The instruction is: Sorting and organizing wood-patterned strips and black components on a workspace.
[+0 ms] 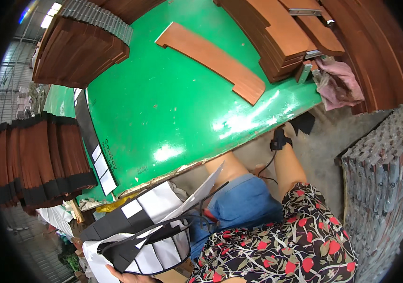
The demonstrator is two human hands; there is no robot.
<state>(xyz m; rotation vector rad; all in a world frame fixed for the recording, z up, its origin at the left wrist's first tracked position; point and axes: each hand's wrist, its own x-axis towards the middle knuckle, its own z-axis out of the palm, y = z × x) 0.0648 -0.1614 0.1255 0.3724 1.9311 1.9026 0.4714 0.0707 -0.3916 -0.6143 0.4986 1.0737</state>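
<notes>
At the lower left, my left hand [128,277] grips a loose, curling bundle of black strips with white backing [161,254], and only part of the hand shows. My right arm reaches down past the green table's front edge. The right hand [285,129] is small in view, with a black strap round it, and its fingers are mostly hidden. A dark flat piece [303,123] lies close beside it; whether the hand touches it I cannot tell. On the green tabletop [163,104] rests a single brown notched board [211,59], set at a slant.
Stacked brown boards stand at the far left [83,52] and far right [272,33]. A black-and-white strip [88,127] lies along the table's left side, near black-ended brown pieces [46,160]. A pink cloth [340,82] hangs at the right corner. Plastic-wrapped bundles [385,174] stand right.
</notes>
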